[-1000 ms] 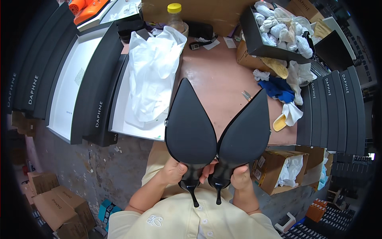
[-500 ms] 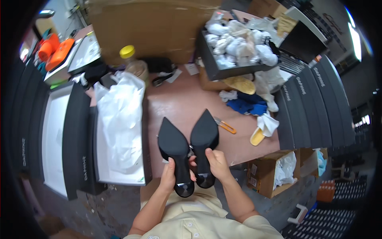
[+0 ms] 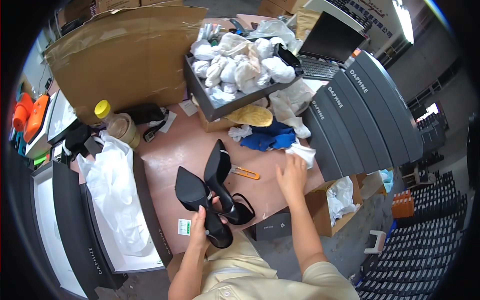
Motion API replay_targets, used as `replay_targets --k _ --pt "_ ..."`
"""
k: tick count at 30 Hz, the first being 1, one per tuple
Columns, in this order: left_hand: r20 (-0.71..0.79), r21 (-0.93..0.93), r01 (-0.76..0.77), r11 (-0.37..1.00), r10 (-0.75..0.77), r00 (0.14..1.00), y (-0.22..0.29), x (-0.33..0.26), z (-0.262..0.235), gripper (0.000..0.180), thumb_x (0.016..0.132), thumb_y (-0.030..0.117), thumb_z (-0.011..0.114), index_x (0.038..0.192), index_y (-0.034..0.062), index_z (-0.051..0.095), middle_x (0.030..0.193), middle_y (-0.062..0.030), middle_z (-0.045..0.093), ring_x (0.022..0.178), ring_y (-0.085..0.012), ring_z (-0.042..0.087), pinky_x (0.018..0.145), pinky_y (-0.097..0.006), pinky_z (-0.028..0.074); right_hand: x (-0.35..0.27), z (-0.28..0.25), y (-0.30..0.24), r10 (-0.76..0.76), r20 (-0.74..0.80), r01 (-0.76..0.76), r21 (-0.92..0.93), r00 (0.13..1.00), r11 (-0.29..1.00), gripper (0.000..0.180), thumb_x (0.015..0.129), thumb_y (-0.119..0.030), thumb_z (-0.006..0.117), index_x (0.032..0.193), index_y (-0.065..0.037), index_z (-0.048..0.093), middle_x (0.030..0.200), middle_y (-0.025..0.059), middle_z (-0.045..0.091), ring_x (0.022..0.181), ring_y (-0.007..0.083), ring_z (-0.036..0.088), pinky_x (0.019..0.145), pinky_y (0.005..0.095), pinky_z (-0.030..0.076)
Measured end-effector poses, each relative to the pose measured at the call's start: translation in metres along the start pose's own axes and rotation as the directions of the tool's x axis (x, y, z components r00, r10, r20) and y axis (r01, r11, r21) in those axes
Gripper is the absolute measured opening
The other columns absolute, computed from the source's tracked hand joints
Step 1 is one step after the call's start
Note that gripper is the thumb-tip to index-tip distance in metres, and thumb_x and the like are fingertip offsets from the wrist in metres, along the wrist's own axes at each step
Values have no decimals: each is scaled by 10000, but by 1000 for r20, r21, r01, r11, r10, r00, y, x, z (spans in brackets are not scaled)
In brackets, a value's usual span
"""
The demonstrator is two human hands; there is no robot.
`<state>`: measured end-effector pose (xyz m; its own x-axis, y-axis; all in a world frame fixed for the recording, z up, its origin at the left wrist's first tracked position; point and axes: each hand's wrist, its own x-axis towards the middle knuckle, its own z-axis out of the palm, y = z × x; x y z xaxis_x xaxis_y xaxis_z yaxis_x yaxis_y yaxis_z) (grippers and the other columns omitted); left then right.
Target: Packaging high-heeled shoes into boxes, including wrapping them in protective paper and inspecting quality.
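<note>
A pair of black pointed-toe heeled shoes (image 3: pixel 192 187) is in my left hand (image 3: pixel 198 227), soles up. My left thumb lies along the shank of the nearer shoe, and some fingertips show between the two. The other shoe leans away to the right, with its thin ankle strap looped out. To the right, my right hand (image 3: pixel 292 179) reaches over the table with thumb and fingers apart, its fingertips at a white cloth (image 3: pixel 303 152). Whatever lies beneath that palm is hidden. An orange-handled cutter (image 3: pixel 245 173) rests on the table beside the shoes.
Dark shoeboxes (image 3: pixel 330 135) stand at the right. A grey box (image 3: pixel 220 110) of white wads sits behind a yellow pad (image 3: pixel 250 115) and blue cloth (image 3: pixel 270 138). At left is an open box with white paper (image 3: pixel 110 195), near a yellow-capped jar (image 3: pixel 122 129).
My right hand has let go of the shoes and moved right to the white cloth. The shoes have tilted and spread in my left hand. The view has turned right.
</note>
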<state>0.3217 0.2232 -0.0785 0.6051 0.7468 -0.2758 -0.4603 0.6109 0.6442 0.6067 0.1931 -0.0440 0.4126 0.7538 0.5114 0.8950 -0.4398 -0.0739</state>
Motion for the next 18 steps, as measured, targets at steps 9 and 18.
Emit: replay_targets --k 9,18 --pt "-4 50 -18 999 18 1000 3 -5 14 497 952 338 474 1271 -43 479 1328 -55 477 1005 -110 543 830 -256 467 35 -19 26 372 308 -352 -121 876 928 313 755 -72 636 1034 -43 498 944 215 624 862 412 605 751 461 475" --pt "27 -134 -18 991 22 999 7 3 27 524 955 320 476 1342 -22 383 1301 -124 489 1124 -195 527 938 -342 454 75 -138 73 444 170 -325 897 880 300 164 836 -62 608 956 50 614 904 104 650 749 167 615 676 314 493"
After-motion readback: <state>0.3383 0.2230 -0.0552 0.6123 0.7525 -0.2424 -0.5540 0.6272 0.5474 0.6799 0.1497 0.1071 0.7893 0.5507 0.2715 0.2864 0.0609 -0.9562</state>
